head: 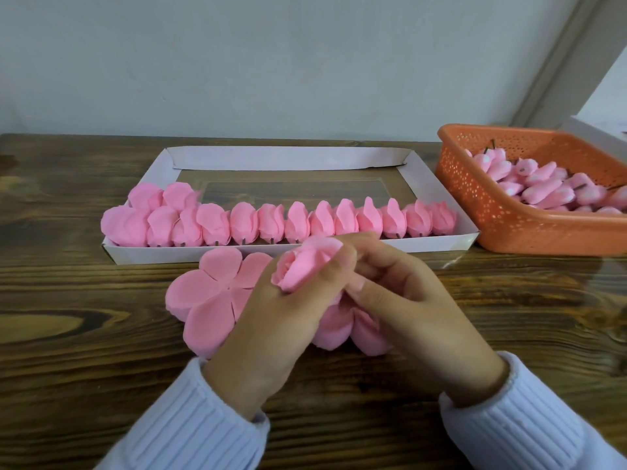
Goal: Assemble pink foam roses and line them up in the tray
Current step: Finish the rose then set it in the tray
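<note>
Now left hand (281,320) & right hand (407,307) grip rose (305,268), poss. touching tray (203,251) near edge; room behind row (305,222).

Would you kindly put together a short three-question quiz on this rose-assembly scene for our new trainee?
1. True or false: the left hand and the right hand both hold the unfinished rose.
2. Multiple choice: where do the spare pink buds lie? A) in the orange basket B) in a glass jar C) on a shelf
3. Fill in: the flat petal cutouts lie on the ___.

Key: 1 true; 2 A; 3 table.
</note>
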A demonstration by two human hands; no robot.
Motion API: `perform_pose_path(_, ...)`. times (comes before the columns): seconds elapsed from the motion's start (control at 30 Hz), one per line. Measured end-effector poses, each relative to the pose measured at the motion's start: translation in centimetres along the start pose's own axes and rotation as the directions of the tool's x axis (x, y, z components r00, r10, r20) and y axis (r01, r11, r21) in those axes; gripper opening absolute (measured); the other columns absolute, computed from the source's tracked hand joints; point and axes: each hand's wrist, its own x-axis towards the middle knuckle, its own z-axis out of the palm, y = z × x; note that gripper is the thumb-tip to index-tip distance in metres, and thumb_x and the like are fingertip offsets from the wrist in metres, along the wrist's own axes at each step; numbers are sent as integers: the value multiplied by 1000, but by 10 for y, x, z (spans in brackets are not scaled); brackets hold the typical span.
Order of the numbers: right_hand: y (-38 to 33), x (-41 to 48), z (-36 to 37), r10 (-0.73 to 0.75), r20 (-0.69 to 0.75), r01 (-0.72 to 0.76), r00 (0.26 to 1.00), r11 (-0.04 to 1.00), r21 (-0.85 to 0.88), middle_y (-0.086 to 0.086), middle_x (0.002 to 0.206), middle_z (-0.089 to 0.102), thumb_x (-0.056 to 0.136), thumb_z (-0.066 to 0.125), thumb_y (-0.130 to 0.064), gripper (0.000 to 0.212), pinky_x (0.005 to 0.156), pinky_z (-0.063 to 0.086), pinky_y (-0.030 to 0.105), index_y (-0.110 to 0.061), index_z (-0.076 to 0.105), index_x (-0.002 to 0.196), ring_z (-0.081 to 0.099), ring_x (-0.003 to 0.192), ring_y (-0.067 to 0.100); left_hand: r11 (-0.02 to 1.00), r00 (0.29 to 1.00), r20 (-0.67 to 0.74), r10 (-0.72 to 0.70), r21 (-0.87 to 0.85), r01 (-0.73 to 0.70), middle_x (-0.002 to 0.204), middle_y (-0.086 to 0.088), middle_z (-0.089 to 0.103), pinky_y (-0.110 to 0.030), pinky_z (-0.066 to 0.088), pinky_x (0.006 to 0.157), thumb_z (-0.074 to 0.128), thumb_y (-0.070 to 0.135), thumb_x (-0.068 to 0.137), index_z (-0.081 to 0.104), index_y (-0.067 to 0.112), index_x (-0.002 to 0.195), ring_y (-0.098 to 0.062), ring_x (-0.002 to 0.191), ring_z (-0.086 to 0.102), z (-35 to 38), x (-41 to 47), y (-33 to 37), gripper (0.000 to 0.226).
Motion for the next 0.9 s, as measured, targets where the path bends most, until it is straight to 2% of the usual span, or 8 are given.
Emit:
perform_pose_path(0.1,2,2,-5,47,-131,-45,990,999,15,16,89,70,83,62,-14,17,70,51,25,-7,69,96,63,80,20,997,995,-94,14,-78,-21,111,-22,69,-59,44,101,60,37,83,68,6,113,-38,112,63,-1,2,1,44)
perform_pose_path(0.2,1,2,-10,42,-210,-44,977,999,-5,7,73,71,73,79,-16,16,56,49,18,-17,71,87,65,65,12,996,984,-172,55,-58,-66,109,-12,72,-54,45,101,61,40,80,74,16,103,-29,111,65,-2,4,1,36)
perform_pose_path(0.3,0,1,-10,-70,-280,45,958,994,-97,4,72,73,73,79,-12,19,61,53,20,-14,68,88,68,67,12,998,980,-194,53,-31,-60,110,-10,73,-54,44,102,61,41,80,74,15,105,-28,112,65,-2,5,0,38)
perform_pose_path(0.4,-1,0,-7,-259,-344,162,903,944,-287,0,73,73,74,74,-10,20,65,55,26,-16,63,90,68,69,10,997,980,-186,67,49,-59,108,-6,74,-52,48,99,61,43,82,73,20,108,-24,109,67,-1,3,-2,37)
perform_pose_path(0.53,-3,-3,-3,-464,-308,292,831,834,-468,-9,78,73,76,73,-8,23,65,53,24,-17,59,92,68,72,7,981,988,-126,92,182,-69,104,7,74,-30,54,91,66,41,84,70,33,109,-10,103,68,1,1,-1,27)
perform_pose_path(0.7,-4,-5,0,-545,-286,364,788,788,-498,-13,81,73,76,74,-14,25,63,54,23,-17,57,94,70,74,6,949,993,-23,118,298,-106,90,15,74,-8,48,74,61,42,82,73,35,93,2,88,68,8,-2,4,18)
perform_pose_path(0.8,-6,-5,0,-535,-294,371,792,805,-463,-12,80,74,77,72,-17,24,61,53,21,-17,57,96,70,68,8,941,997,20,72,330,-75,93,11,75,-14,51,78,69,44,83,72,29,99,-4,91,69,6,-3,3,22)
perform_pose_path(0.9,-7,-4,0,-508,-289,376,812,833,-406,-10,82,74,78,70,-14,24,66,53,17,-17,57,98,71,71,7,943,998,45,51,327,-63,86,8,74,-15,52,73,66,31,83,71,21,97,-5,84,69,6,-2,4,17)
